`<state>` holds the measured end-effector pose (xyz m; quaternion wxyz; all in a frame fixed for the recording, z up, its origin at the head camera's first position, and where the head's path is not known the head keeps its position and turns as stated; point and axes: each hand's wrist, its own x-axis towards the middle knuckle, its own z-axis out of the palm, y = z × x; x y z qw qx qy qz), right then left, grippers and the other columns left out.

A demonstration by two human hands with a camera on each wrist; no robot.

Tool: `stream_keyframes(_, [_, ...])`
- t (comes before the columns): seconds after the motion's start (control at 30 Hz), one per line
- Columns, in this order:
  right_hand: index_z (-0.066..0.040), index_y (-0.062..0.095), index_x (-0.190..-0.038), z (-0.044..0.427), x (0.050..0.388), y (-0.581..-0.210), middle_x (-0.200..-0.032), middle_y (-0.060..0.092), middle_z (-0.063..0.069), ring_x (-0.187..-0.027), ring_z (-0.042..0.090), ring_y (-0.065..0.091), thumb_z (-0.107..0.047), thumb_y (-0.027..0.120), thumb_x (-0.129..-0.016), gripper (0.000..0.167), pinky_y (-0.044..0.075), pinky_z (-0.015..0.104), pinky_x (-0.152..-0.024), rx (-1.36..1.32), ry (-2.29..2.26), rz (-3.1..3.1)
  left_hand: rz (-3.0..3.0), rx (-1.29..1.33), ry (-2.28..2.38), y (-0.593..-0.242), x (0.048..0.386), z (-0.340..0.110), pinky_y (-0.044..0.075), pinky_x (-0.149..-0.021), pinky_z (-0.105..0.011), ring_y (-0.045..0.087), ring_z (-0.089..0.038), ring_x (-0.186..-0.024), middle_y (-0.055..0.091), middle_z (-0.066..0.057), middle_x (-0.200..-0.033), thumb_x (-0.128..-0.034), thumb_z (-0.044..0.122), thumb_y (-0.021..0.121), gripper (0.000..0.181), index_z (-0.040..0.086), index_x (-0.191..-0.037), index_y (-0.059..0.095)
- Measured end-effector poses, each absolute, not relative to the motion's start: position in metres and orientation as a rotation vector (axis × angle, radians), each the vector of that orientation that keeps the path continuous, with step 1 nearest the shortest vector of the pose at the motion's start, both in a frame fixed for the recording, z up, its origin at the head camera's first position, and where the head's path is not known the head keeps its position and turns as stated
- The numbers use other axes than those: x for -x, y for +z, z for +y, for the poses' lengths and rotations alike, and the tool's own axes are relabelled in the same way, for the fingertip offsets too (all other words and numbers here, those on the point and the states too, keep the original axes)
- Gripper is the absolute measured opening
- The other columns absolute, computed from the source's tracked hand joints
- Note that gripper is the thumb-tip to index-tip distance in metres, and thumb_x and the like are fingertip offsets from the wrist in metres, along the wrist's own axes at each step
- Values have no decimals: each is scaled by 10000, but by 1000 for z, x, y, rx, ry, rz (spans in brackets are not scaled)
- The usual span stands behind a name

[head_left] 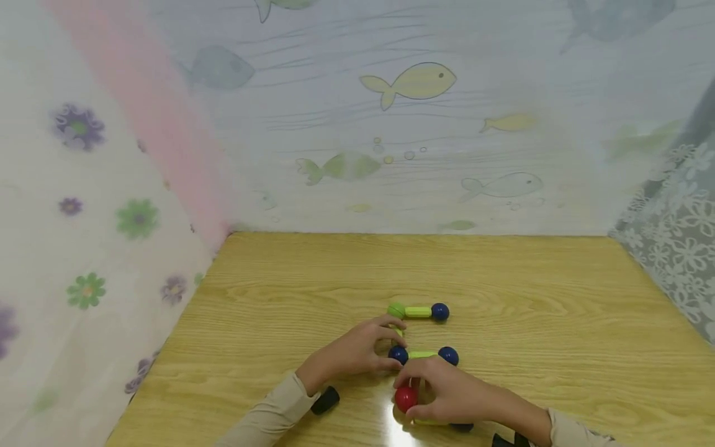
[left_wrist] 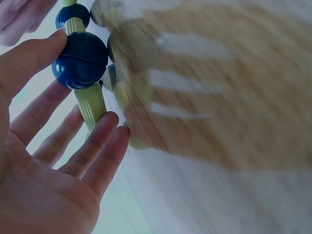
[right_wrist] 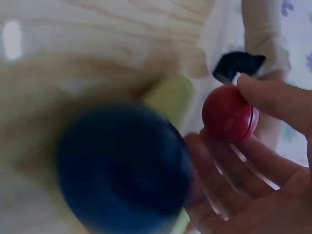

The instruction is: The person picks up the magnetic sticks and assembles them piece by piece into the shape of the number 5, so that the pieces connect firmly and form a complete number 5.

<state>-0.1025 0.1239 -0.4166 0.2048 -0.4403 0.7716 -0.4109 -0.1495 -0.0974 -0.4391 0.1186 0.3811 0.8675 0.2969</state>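
A ball-and-rod building set frame lies on the table. At its far end, a green ball [head_left: 396,310] joins a yellow-green rod [head_left: 418,311] to a dark blue ball [head_left: 440,311]. My left hand [head_left: 357,347] holds the near-left blue ball [head_left: 398,356], its thumb on the ball and fingers along the rod [left_wrist: 91,108] beyond it. From there another rod runs right to a second blue ball [head_left: 449,356]. My right hand [head_left: 452,391] pinches a red ball [head_left: 406,399] between thumb and fingers. Close below that hand sits another blue ball [right_wrist: 124,168] beside a blurred rod [right_wrist: 170,100].
The glossy wooden table [head_left: 279,273] reaches back to a wall covering with fish [head_left: 424,81]. A flowered cloth [head_left: 84,248] hangs at the left, and lace fabric [head_left: 681,248] at the right. A black wrist device [head_left: 326,400] sits under the left cuff.
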Motion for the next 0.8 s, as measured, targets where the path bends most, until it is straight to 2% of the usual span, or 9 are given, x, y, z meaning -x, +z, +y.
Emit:
stream_keyframes(0.17, [-151,624,-1088,120,94,-426,-1043,580,-129,-931,0,522,-213,717,-851,262,488,204,-756,1278,-1023,2260,2535,-1121,881,-437,148,-97,393,-1013,-330,427,-157,-1262,464,24,-1359,-869,374,682,316,192,-1128,686])
stream_keyframes(0.43, [-176,627,-1107,118,86,-429,-1073,558,-108,-948,15,514,-234,695,-862,260,480,190,-746,1340,-912,2370,2539,-1127,884,-438,149,-97,390,-1013,-325,432,-158,-1257,466,22,-1357,-863,377,687,322,188,-1124,687])
stream_keyframes(0.67, [-181,594,-1180,121,80,-434,-1037,536,-74,-881,11,503,-195,680,-879,313,456,160,-694,1508,-791,2435,2533,-1117,890,-437,148,-97,399,-1004,-321,432,-156,-1256,471,14,-1352,-864,368,689,323,186,-1130,686])
stream_keyframes(0.8, [-174,585,-1175,119,77,-436,-987,529,-63,-808,-10,479,-185,657,-904,281,410,105,-664,1629,-735,2472,2531,-1099,884,-437,148,-97,399,-1004,-325,425,-153,-1263,461,27,-1359,-865,378,682,328,197,-1139,680])
